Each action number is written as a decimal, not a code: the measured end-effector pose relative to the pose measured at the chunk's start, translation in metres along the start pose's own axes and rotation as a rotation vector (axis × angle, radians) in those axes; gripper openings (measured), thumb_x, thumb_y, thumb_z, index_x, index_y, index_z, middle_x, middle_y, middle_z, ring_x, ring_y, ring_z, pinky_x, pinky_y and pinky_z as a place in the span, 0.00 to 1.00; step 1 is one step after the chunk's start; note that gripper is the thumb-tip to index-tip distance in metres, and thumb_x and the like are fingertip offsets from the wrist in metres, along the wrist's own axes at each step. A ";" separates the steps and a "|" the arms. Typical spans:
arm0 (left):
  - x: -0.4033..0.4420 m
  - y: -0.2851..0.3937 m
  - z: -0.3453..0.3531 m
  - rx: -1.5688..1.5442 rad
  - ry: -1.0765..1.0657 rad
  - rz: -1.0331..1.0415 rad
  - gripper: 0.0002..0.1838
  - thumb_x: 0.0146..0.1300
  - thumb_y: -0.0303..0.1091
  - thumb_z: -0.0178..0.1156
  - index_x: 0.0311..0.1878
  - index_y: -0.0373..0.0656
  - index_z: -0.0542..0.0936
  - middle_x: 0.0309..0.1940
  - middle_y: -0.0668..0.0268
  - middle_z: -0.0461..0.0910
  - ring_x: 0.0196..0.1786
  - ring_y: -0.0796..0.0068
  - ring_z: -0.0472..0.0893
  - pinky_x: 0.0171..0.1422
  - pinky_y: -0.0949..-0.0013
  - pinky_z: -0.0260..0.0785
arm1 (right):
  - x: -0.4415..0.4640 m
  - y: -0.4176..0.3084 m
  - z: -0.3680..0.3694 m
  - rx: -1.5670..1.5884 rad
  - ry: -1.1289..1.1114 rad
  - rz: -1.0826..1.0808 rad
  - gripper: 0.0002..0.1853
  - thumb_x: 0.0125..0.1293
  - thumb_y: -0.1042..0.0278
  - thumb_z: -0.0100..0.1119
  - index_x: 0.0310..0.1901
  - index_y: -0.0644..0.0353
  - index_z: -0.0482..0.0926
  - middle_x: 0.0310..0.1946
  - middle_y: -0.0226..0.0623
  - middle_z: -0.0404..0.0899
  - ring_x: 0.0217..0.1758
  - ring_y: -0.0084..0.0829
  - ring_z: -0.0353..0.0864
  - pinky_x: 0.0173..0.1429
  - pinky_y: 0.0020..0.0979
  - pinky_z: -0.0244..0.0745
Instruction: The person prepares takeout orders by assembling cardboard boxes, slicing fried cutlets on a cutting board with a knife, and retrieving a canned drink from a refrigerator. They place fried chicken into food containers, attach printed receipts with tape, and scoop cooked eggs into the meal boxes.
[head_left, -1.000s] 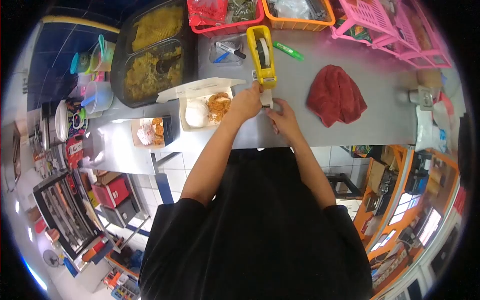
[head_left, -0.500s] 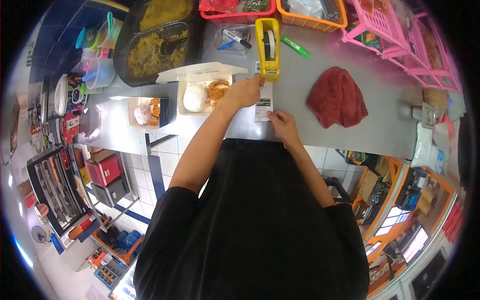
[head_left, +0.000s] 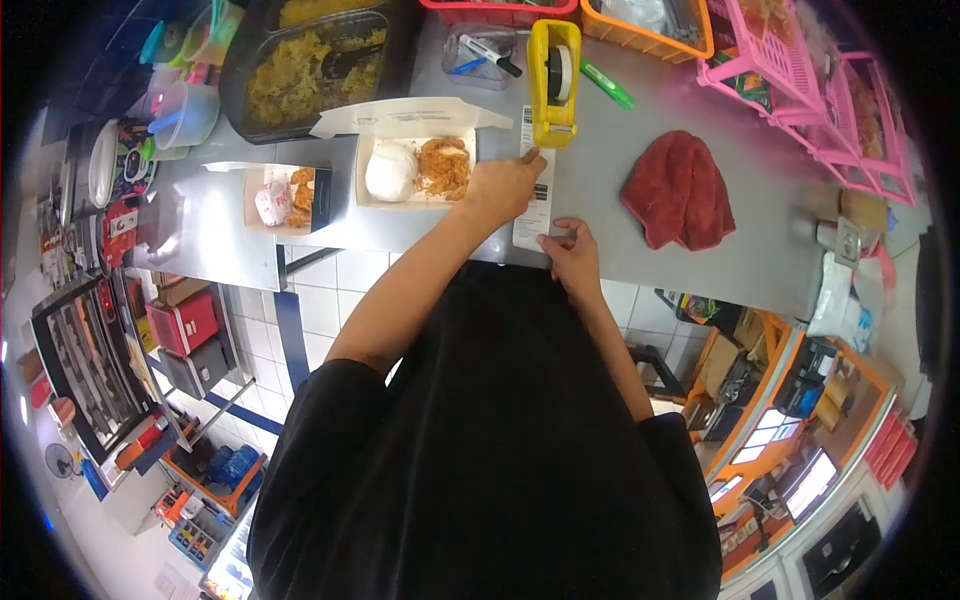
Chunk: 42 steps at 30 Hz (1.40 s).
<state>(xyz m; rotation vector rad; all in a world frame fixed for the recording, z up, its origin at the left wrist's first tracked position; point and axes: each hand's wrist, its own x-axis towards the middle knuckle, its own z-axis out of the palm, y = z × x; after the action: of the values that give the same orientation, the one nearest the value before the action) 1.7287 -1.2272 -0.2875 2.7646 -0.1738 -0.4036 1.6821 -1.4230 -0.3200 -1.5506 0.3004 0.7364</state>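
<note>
A long white printed paper slip [head_left: 531,215] lies on the metal table beside and below a yellow tape dispenser [head_left: 553,85]. My left hand [head_left: 500,190] is over the slip's middle, one finger pointing up near the dispenser's front end; whatever its fingertips hold is too small to make out. With thumb on the slip's lower end, my right hand [head_left: 573,255] has its other fingers curled apart. Left of my left hand, an open box [head_left: 413,203] holds a white wrapped ball and fried pieces. A smaller open box [head_left: 280,225] holds similar food.
Black food tray [head_left: 235,100] at the upper left. A small clear tray [head_left: 483,78] holds pens. A green marker [head_left: 608,84] and red cloth [head_left: 680,190] lie to the right. Orange [head_left: 650,40] and pink baskets [head_left: 770,75] stand along the back.
The view has shifted, with the table's contents higher in it. The slip shows more of its length below my left hand, and my right hand has its fingers more spread.
</note>
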 end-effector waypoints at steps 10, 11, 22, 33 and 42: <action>-0.009 0.005 -0.008 0.089 -0.134 0.031 0.42 0.49 0.45 0.78 0.66 0.46 0.69 0.76 0.60 0.65 0.50 0.53 0.87 0.48 0.51 0.82 | -0.009 -0.002 0.005 -0.698 0.166 -0.254 0.19 0.64 0.63 0.69 0.50 0.57 0.72 0.23 0.39 0.84 0.28 0.42 0.85 0.37 0.41 0.75; -0.008 0.004 -0.008 0.097 -0.139 0.037 0.42 0.50 0.44 0.77 0.66 0.47 0.68 0.76 0.60 0.65 0.49 0.52 0.87 0.48 0.51 0.82 | -0.008 0.000 0.003 -0.729 0.164 -0.263 0.18 0.64 0.64 0.69 0.50 0.57 0.72 0.22 0.37 0.83 0.25 0.36 0.85 0.34 0.36 0.75; -0.003 0.002 -0.006 0.060 -0.100 0.059 0.36 0.56 0.39 0.73 0.66 0.49 0.68 0.75 0.61 0.67 0.50 0.52 0.87 0.48 0.51 0.81 | 0.009 0.002 -0.019 -0.690 -0.012 -0.186 0.18 0.60 0.61 0.71 0.47 0.57 0.75 0.26 0.41 0.83 0.31 0.43 0.85 0.38 0.42 0.76; -0.010 0.016 0.008 0.019 -0.011 0.000 0.39 0.56 0.41 0.73 0.70 0.46 0.67 0.77 0.55 0.63 0.46 0.51 0.87 0.46 0.51 0.82 | 0.014 -0.028 -0.064 -0.689 -0.121 -0.208 0.19 0.60 0.62 0.72 0.48 0.61 0.77 0.25 0.39 0.82 0.29 0.35 0.84 0.38 0.36 0.76; -0.035 0.042 0.024 0.026 0.011 -0.077 0.38 0.56 0.43 0.73 0.69 0.51 0.69 0.74 0.53 0.64 0.39 0.48 0.87 0.41 0.53 0.81 | 0.006 -0.126 -0.144 -0.093 0.032 -0.211 0.14 0.69 0.58 0.68 0.43 0.61 0.78 0.24 0.29 0.79 0.18 0.14 0.68 0.21 0.22 0.61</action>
<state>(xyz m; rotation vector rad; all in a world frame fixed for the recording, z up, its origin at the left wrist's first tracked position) 1.6851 -1.2684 -0.2858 2.8053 -0.0705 -0.4086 1.8012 -1.5433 -0.2294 -1.6544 0.1248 0.5667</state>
